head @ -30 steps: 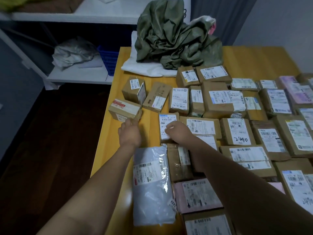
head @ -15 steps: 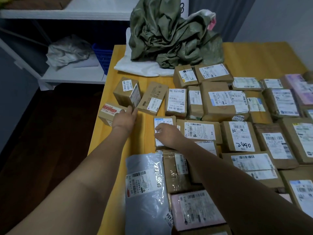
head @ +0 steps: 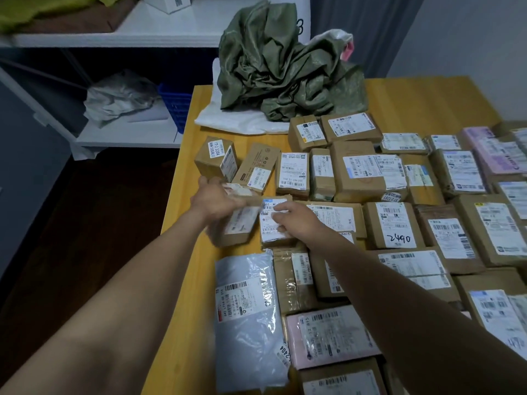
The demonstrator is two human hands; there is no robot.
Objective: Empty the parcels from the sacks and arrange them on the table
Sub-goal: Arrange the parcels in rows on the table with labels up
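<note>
Several brown cardboard parcels with white labels lie in rows on the yellow wooden table point(head: 196, 295). My left hand point(head: 212, 199) grips a small brown box point(head: 236, 223), blurred with motion, beside the labelled small parcel point(head: 271, 226). On that labelled parcel rests my right hand point(head: 296, 219), fingers bent over its top. A grey plastic mailer point(head: 248, 315) lies near the front, a pink mailer point(head: 328, 334) to its right. The crumpled green sack point(head: 285, 69) sits at the table's far end on a white sack point(head: 236, 121).
A white shelf unit point(head: 119, 38) stands left of the table, holding a crumpled grey bag point(head: 117, 95) and a blue basket point(head: 176, 106). Dark wooden floor point(head: 71, 223) lies beyond the table's left edge. A bare strip of tabletop runs along that edge.
My left hand took hold of the small box at the table's left edge and moved it right, next to the labelled parcel. My right hand stayed on that parcel.
</note>
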